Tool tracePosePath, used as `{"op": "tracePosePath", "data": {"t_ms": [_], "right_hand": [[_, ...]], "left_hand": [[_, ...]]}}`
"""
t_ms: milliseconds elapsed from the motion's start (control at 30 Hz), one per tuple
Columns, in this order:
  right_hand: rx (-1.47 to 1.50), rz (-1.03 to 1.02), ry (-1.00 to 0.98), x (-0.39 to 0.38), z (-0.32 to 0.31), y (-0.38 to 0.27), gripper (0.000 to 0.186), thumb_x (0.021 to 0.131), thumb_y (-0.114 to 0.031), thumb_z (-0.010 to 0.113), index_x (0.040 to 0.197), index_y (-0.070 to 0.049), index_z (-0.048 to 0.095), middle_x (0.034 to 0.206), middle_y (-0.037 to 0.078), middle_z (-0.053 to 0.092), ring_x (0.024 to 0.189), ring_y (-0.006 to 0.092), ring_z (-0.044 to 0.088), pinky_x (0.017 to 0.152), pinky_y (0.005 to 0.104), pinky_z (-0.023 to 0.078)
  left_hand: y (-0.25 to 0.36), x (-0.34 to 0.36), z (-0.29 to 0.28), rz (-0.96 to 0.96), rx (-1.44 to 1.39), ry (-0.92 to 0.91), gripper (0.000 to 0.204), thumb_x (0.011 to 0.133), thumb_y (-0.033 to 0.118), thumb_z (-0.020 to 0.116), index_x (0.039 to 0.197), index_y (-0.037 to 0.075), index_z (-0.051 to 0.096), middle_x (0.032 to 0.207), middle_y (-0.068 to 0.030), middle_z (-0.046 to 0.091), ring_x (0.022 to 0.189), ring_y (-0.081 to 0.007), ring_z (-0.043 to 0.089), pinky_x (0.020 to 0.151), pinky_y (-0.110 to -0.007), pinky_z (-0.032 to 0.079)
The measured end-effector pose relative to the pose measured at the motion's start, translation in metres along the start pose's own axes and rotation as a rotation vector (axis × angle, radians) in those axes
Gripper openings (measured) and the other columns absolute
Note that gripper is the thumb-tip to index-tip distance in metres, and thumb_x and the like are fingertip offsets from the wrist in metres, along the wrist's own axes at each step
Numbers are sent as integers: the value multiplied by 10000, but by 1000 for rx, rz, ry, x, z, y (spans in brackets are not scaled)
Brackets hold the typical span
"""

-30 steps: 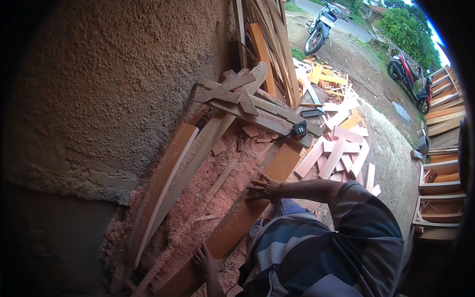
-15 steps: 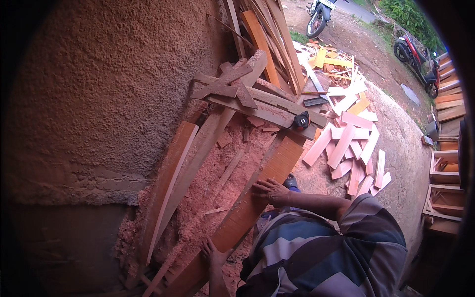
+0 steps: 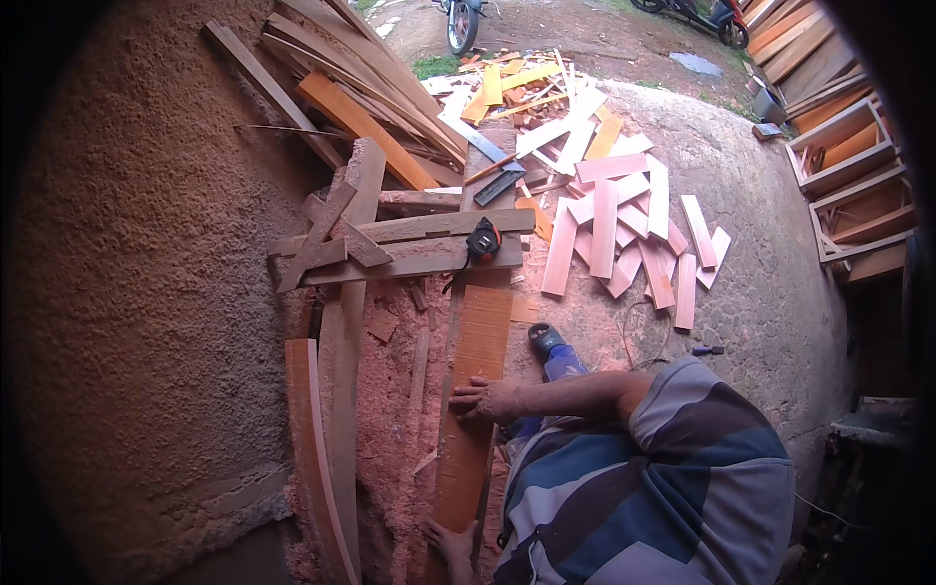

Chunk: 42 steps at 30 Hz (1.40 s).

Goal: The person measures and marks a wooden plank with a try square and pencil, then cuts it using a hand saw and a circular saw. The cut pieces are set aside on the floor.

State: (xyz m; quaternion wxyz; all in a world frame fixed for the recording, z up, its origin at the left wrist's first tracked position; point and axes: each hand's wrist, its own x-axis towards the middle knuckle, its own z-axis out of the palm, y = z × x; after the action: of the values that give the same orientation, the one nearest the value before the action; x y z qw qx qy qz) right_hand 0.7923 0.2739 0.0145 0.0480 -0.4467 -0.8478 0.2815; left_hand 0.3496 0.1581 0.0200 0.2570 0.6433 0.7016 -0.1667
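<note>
pink sawdust [image 3: 385, 429] covers the ground beside a rough wall [image 3: 156, 244] that rises on the left. the board [image 3: 483, 336], long and orange-brown, lies lengthwise in front of the person, its far end near two grey beams [image 3: 419, 261] set crosswise. the right hand [image 3: 485, 400] rests flat on top of the board, fingers slightly apart and pointing left, closed on nothing. the left hand [image 3: 450, 539] touches the board closer to the body, thumb away from the fingers; whether they clamp its edge i cannot tell. on the beams sit a black tape [image 3: 483, 241], toward the right, and crossed offcuts [image 3: 327, 234], toward the left. a curved plank [image 3: 302, 419] lies between the board and the wall. pale pink slats [image 3: 604, 229] lie in a loose heap right of the beams, a motorbike [image 3: 463, 27] stands beyond, and wooden frames [image 3: 850, 168] line the far right
</note>
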Motion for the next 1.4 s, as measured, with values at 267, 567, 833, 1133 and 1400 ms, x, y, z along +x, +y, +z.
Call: {"op": "tracePosePath", "data": {"t_ms": [267, 567, 833, 1133, 1400], "right_hand": [[133, -143, 63, -6, 14, 19, 684, 844, -273, 736, 1497, -179, 552, 1671, 149, 333, 1584, 360, 223, 1275, 603, 190], [539, -137, -42, -110, 22, 106, 475, 912, -249, 654, 1369, -121, 631, 1233, 198, 691, 1130, 404, 670, 918, 525, 544], [784, 523, -56, -220, 61, 192, 416, 909, -301, 626, 1275, -124, 709, 1171, 223, 729, 1114, 399, 686, 939, 511, 550], [978, 1060, 725, -162, 22, 438, 390, 971, -340, 584, 1168, -43, 744, 1144, 234, 736, 1101, 372, 699, 956, 464, 540], [1530, 1437, 733, -40, 51, 577, 593, 874, -426, 725, 1165, 91, 698, 1113, 271, 738, 965, 389, 756, 823, 491, 583]], "left_hand": [[83, -29, -6, -149, -63, 254, 955, 761, 322, 881, 1518, 6, 392, 1593, -303, 289, 1496, -470, 269, 1245, -570, 214], [217, 10, 4, -424, -507, 405, 669, 853, 182, 798, 1404, -38, 489, 1466, -273, 440, 1350, -434, 461, 1104, -504, 436], [244, 32, -16, -399, -386, 199, 796, 922, 279, 759, 1513, -91, 375, 1494, -311, 457, 1353, -404, 503, 1109, -448, 457], [355, 73, -67, -200, -276, -133, 846, 949, 400, 737, 1489, -163, 411, 1504, -366, 474, 1427, -425, 466, 1179, -419, 376], [385, 66, -62, -343, -191, -70, 904, 938, 378, 753, 1511, -186, 342, 1524, -383, 436, 1425, -420, 469, 1179, -409, 377]]}}
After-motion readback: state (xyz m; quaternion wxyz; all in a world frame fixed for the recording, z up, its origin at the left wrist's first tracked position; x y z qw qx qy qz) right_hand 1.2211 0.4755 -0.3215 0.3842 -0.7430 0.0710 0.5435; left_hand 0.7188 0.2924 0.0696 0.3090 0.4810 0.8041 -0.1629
